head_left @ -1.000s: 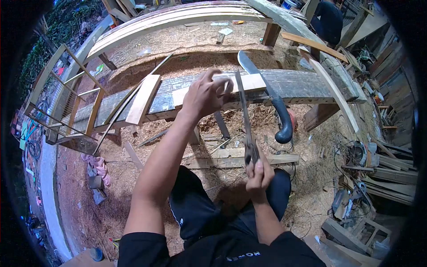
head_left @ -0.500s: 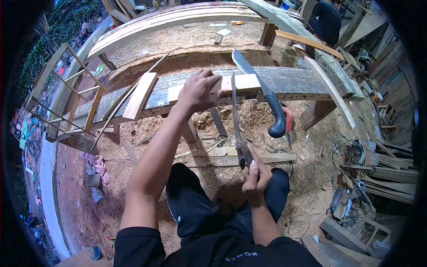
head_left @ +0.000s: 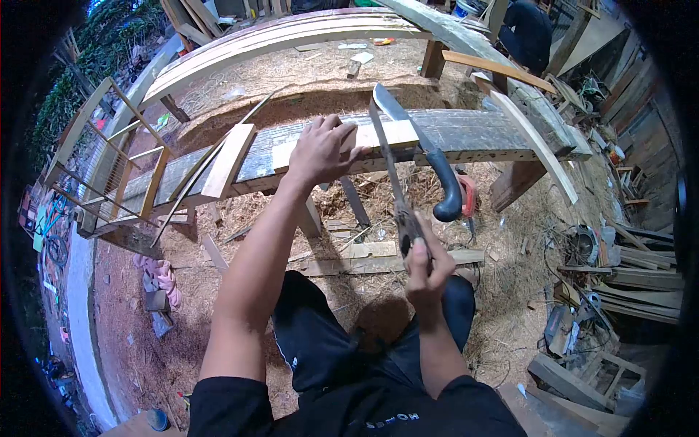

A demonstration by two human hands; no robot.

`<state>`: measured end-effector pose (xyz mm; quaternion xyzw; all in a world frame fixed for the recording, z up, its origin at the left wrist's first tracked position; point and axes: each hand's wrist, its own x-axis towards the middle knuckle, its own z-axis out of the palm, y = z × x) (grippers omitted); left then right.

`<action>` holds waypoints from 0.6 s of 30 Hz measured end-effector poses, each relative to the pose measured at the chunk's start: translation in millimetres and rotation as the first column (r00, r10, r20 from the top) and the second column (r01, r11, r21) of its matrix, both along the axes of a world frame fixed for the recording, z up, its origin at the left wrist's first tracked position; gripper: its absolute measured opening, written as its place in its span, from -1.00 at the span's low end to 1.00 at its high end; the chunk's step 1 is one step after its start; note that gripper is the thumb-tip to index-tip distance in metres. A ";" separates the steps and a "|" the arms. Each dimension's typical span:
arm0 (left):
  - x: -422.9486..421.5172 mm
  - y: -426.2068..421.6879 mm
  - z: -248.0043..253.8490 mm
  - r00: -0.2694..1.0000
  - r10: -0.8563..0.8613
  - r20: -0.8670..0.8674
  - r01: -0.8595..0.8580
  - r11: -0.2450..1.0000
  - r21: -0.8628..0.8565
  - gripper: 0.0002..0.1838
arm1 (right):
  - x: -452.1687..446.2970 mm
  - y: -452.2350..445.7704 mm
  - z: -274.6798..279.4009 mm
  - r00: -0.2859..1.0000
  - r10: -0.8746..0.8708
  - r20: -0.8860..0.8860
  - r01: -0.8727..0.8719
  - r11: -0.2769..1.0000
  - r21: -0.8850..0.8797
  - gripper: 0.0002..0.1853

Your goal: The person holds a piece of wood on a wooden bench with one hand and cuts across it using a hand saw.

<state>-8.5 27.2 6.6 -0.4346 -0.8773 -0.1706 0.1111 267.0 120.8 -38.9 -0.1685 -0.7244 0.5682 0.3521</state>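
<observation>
Saw: A long, slim saw, its blade dull grey-brown and narrowing to the tip, points between 11 and 12 o'clock and crosses the pale board toward that board's right end. Its handle is dark and worn. Whether the teeth have bitten into the wood is too small to tell.

Pale board: The short, flat-sided pale board lies at 12 o'clock on the bench, cream-coloured and straight-edged, with a squared right end and its left part partly under the hand.

Left hand: At 11 o'clock, the left hand presses down on the pale board, fingers bent over it.

Right hand: The right hand, at 4 o'clock, is closed around the saw's handle, thumb uppermost.

Bench: A thick, weathered grey bench bows across the view from 9 to 2 o'clock.

Big knife: Between 1 and 2 o'clock, a broad-bladed big knife lies by the pale board's right end, its curved black handle jutting past the bench's near edge.

Second board: Another pale board lies slantwise over the bench at 10 o'clock, apart from the first.

Ground: Sawdust and shavings cover the dirt; a pink cloth lies at 8 o'clock.

Background: A person in dark clothes crouches between 1 and 2 o'clock.
</observation>
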 end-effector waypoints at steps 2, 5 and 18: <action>-5.1 -2.1 -3.0 1.000 -0.015 0.010 0.015 1.000 0.002 -0.45 | -12.1 -1.6 -9.1 1.000 0.030 0.000 -0.030 0.999 -0.043 -0.49; -2.2 -1.5 -3.4 0.999 0.003 -0.049 -0.002 1.000 0.017 -0.42 | -29.1 -0.6 -9.6 0.998 0.052 0.038 -0.048 0.995 -0.084 -0.50; 0.7 -1.6 -0.5 1.000 0.010 -0.008 -0.010 1.000 0.025 -0.44 | -56.2 -1.6 -24.5 0.997 0.015 -0.077 -0.020 0.998 -0.060 -0.52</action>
